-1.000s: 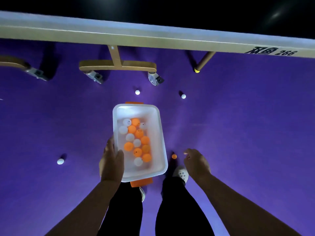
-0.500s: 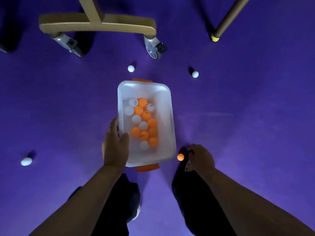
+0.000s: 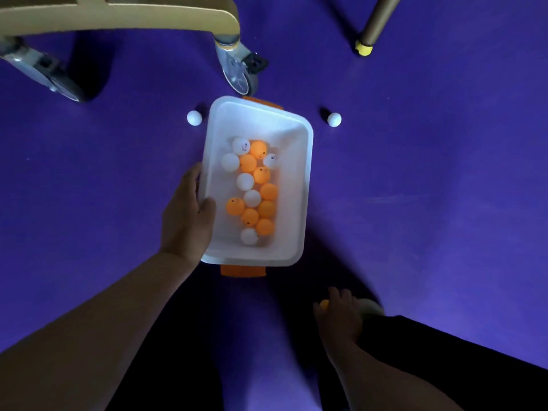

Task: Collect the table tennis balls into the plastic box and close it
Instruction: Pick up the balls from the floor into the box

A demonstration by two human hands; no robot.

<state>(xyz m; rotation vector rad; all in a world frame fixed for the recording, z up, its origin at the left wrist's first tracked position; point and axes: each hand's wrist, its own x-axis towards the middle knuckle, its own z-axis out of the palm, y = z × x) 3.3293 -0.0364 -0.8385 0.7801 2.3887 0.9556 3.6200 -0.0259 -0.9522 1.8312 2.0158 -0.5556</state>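
Left grip (image 3: pixel 185 215) clasps the left rim of the plastic box (image 3: pixel 292 173), thumb inside. Table tennis balls (image 3: pixel 268 191) lie in the box. Right grip (image 3: pixel 339 317), near-right of the box, curls round an orange ball (image 3: pixel 324 304). First white ball (image 3: pixel 194 117) lies just left of the box's far end, second white ball (image 3: pixel 334 119) to its right.

Purple matte floor (image 3: pixel 444 203), dimly lit and shadowed; tan wooden crossbar (image 3: pixel 118 16) on two grey caster wheels (image 3: pixel 240 72), far side; slanted brown leg, yellow-capped foot (image 3: pixel 364 49), far right.

We count one plastic box (image 3: pixel 296 179) holding eight orange balls (image 3: pixel 268 191) and six white balls (image 3: pixel 245 181), two loose white balls (image 3: pixel 194 117) outside, and one orange ball (image 3: pixel 324 304) in our right hand (image 3: pixel 338 314).
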